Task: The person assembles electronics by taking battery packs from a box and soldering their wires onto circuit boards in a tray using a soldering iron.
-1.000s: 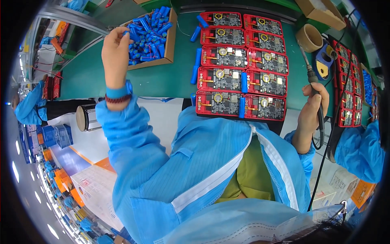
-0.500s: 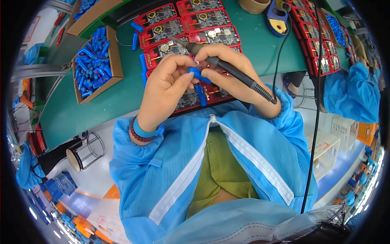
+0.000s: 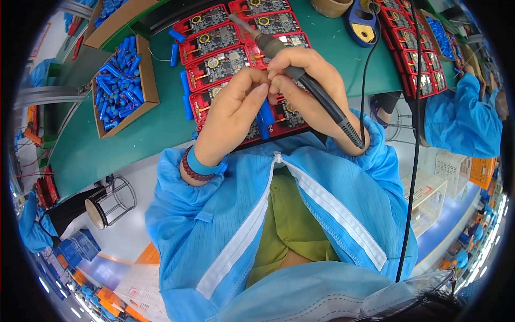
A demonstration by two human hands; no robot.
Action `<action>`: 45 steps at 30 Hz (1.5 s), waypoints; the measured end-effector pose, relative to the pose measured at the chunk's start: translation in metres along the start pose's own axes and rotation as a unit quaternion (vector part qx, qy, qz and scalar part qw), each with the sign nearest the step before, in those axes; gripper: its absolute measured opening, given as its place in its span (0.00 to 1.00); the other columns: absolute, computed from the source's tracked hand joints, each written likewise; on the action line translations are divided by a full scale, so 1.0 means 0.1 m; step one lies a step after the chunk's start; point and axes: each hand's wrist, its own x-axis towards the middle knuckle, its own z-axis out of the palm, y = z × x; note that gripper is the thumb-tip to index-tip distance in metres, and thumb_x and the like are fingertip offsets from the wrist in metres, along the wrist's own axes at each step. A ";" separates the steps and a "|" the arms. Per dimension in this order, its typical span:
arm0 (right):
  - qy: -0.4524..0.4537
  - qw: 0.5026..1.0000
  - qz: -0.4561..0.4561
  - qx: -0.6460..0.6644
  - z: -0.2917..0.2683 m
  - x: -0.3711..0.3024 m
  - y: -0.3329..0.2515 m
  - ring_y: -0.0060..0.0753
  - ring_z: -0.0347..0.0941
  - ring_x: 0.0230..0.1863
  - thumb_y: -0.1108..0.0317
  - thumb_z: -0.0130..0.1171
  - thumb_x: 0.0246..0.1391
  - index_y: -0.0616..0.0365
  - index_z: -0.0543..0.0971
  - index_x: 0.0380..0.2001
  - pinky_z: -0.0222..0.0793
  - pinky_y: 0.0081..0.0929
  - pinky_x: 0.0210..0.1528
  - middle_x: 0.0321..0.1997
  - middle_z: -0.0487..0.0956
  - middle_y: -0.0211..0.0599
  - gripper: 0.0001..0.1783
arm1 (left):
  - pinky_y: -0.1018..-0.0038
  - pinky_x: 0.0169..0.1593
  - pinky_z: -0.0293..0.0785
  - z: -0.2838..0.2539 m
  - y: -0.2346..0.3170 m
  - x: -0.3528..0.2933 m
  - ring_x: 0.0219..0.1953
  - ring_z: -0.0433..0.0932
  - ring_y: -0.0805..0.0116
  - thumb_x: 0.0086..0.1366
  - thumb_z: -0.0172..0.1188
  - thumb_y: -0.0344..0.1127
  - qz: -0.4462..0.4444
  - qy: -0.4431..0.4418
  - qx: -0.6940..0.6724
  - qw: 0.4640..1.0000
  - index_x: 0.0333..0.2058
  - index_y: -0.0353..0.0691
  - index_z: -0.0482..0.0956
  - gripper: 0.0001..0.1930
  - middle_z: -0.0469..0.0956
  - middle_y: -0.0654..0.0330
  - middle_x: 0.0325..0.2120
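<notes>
My right hand (image 3: pixel 310 80) is closed round a black soldering iron (image 3: pixel 328 104), whose metal tip points up and left over the circuit boards. The same hand's thumb and forefinger meet the fingertips of my left hand (image 3: pixel 232 110), which is closed in a pinch. What lies between the fingertips is hidden. Just below them shows a blue cylindrical cell (image 3: pixel 266 112); whether it hangs from the fingers or rests on the boards, I cannot tell. Under both hands sit several red cases with circuit boards (image 3: pixel 217 63), in rows.
A cardboard box of blue cells (image 3: pixel 153 80) stands at the left on the green table (image 3: pixel 161 126). Loose cells (image 3: pixel 185 83) lie along the cases. Behind on the right are a blue iron stand (image 3: pixel 362 24) and more red cases (image 3: pixel 421 61). A black cable (image 3: pixel 416 161) hangs at right.
My fingertips have come together, and the blue cell between them has dropped lower or slipped largely out of sight. The soldering iron has turned, its tip now higher.
</notes>
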 end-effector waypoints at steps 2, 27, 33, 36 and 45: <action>0.015 1.000 -0.008 0.000 -0.01 0.00 0.01 0.24 0.74 0.34 0.84 0.53 0.50 0.63 0.72 0.39 0.71 0.20 0.38 0.38 0.73 0.36 0.12 | 0.79 0.41 0.69 0.01 0.00 0.01 0.36 0.72 0.75 0.66 0.49 0.31 -0.016 0.006 -0.044 0.999 0.39 0.33 0.70 0.07 0.73 0.61 0.34; 0.077 0.992 -0.005 -0.095 -0.02 -0.10 0.01 0.35 0.75 0.35 0.80 0.58 0.47 0.58 0.74 0.39 0.70 0.26 0.36 0.35 0.76 0.38 0.14 | 0.82 0.34 0.69 0.07 -0.04 0.02 0.35 0.74 0.75 0.67 0.48 0.27 -0.009 0.102 -0.117 0.988 0.36 0.37 0.67 0.02 0.75 0.57 0.37; 0.093 0.983 -0.065 -0.146 -0.10 -0.06 0.01 0.26 0.71 0.33 0.85 0.58 0.43 0.60 0.74 0.38 0.67 0.23 0.36 0.31 0.74 0.34 0.17 | 0.84 0.33 0.67 0.17 -0.01 0.02 0.31 0.71 0.81 0.66 0.51 0.28 -0.049 0.074 -0.075 0.993 0.36 0.37 0.68 0.02 0.74 0.64 0.30; 0.085 0.981 -0.083 -0.154 -0.14 -0.05 0.05 0.33 0.72 0.33 0.84 0.58 0.43 0.59 0.74 0.39 0.68 0.26 0.36 0.33 0.75 0.36 0.17 | 0.84 0.32 0.66 0.22 -0.06 0.01 0.29 0.70 0.82 0.65 0.52 0.27 -0.030 0.043 -0.093 0.994 0.35 0.36 0.69 0.02 0.72 0.66 0.26; 0.052 0.985 -0.088 -0.136 -0.19 -0.04 -0.02 0.39 0.73 0.34 0.82 0.60 0.41 0.58 0.75 0.38 0.68 0.29 0.36 0.33 0.76 0.37 0.17 | 0.85 0.29 0.63 0.25 -0.08 0.02 0.26 0.66 0.85 0.63 0.54 0.27 -0.064 0.105 -0.080 0.989 0.33 0.35 0.72 0.02 0.70 0.69 0.23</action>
